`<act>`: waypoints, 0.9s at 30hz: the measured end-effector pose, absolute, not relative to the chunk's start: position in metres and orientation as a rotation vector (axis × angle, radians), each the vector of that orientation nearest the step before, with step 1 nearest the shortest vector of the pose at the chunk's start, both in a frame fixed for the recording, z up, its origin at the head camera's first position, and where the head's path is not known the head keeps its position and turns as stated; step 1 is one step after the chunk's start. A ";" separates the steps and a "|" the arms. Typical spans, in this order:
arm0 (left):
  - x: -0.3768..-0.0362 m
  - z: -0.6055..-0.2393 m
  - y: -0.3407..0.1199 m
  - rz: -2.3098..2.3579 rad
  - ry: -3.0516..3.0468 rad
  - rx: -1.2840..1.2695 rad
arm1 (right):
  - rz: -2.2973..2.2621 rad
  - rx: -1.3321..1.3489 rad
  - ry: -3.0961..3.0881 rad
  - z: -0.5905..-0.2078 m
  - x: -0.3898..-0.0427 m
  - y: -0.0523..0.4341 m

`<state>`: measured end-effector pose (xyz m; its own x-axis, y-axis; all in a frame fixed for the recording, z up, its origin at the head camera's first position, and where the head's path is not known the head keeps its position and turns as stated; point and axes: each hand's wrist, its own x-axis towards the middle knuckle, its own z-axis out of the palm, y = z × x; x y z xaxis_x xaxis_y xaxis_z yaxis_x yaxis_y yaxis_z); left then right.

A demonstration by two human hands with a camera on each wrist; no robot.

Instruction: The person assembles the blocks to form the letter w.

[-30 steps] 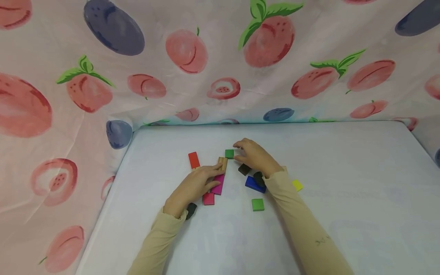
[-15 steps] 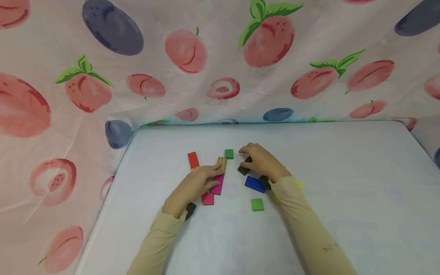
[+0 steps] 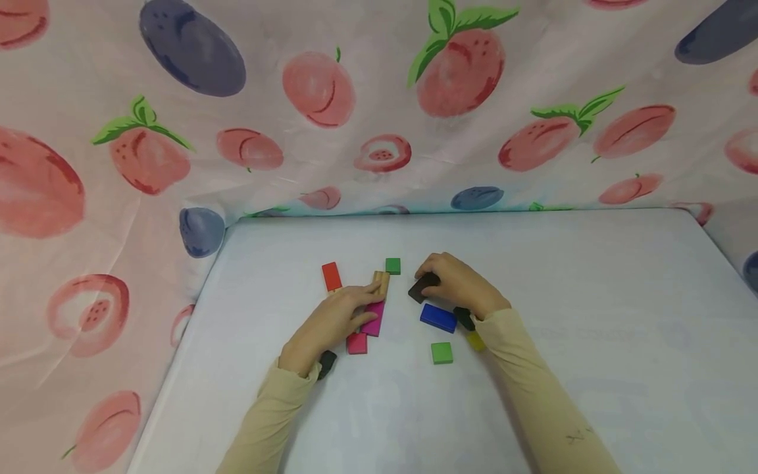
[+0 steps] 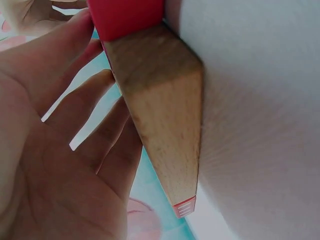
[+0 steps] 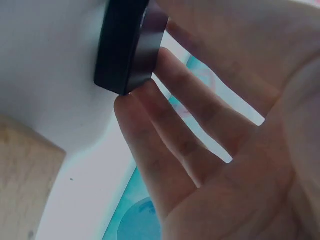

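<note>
Pinching black block [image 3: 423,287] at edge, right hand [image 3: 458,284] tilts it off worktop [image 3: 592,316], just right of wooden block [image 3: 381,282]. Wooden block steadied flat under left hand [image 3: 331,322] fingers; pink block [image 3: 375,318] adjoined.

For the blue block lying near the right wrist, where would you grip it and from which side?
Pinch the blue block across its two long edges, coming straight down from above. It lies flat on the table, so only its thin sides offer purchase. Its left end is the freer one; the right hand, holding the black block, crowds the other.
</note>
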<state>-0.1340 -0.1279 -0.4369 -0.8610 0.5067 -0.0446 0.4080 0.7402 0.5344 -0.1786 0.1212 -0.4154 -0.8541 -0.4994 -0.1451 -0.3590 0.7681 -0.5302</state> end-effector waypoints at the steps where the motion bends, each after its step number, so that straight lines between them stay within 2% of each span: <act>1: -0.134 -0.437 -0.128 0.781 2.752 0.733 | -0.727 -0.671 2.685 -0.415 -0.179 0.122; 14: -0.135 -0.438 -0.127 0.777 2.763 0.753 | -0.768 -0.731 2.669 -0.417 -0.181 0.126; 27: -0.134 -0.439 -0.128 0.773 2.762 0.755 | -0.800 -0.612 2.674 -0.419 -0.180 0.129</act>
